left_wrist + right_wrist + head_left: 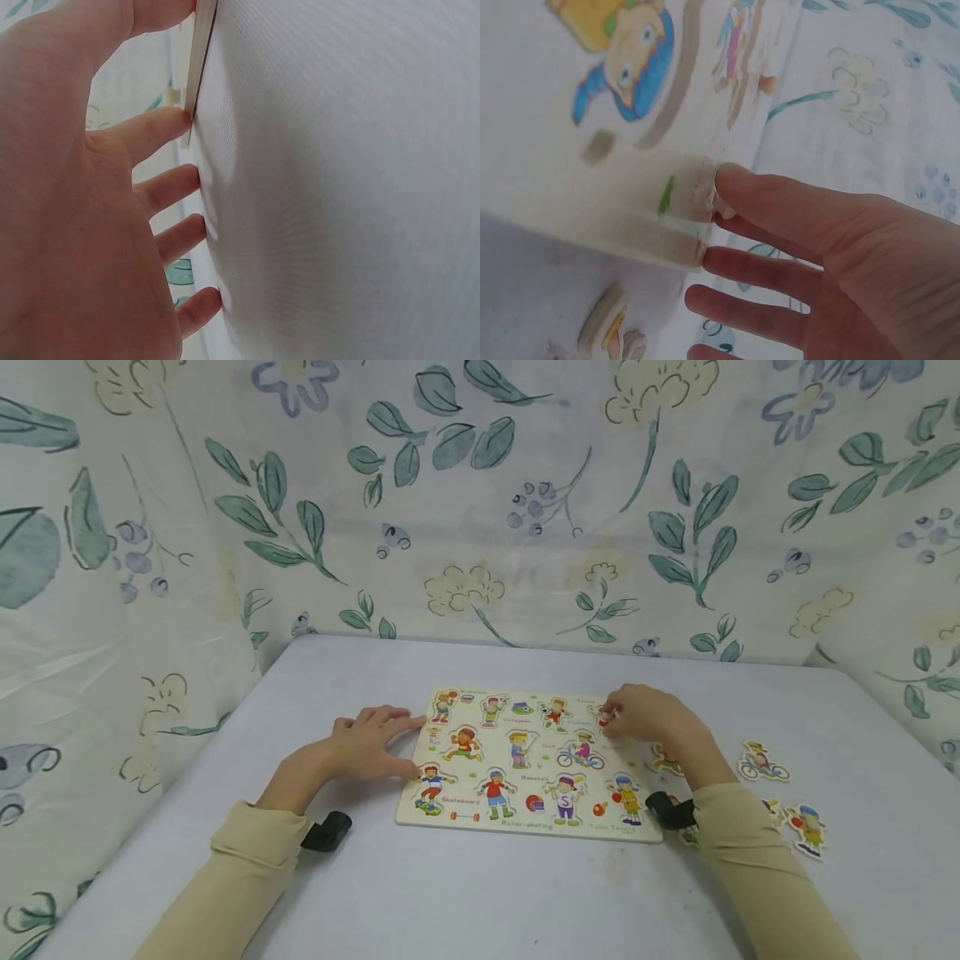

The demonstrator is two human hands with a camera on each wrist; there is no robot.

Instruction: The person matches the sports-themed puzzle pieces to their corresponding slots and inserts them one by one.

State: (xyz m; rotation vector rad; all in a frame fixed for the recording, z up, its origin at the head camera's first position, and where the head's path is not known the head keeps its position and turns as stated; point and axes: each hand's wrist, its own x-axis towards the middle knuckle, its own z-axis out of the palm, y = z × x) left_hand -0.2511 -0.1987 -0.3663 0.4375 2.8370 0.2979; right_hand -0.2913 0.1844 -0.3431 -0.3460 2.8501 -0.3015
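A wooden peg-free puzzle board [465,777] with sports figures lies flat on the table. My left hand [371,743] is spread at the board's left edge, thumb and index fingertip against it; in the left wrist view the other fingertips [191,311] rest on the tabletop. At the board's top right corner, my right hand [648,718] pinches a small puzzle piece [724,208] between thumb and index finger, close over the board. The fingers hide most of that piece. Its other fingers extend past the board's edge.
Right of the board lie loose pieces: a cyclist [762,762], a blue-haired figure [808,831] and a figure [663,760] partly under the right forearm. A floral cloth [465,527] hangs behind the white table [465,893]. Black wrist cameras sit on both sleeves.
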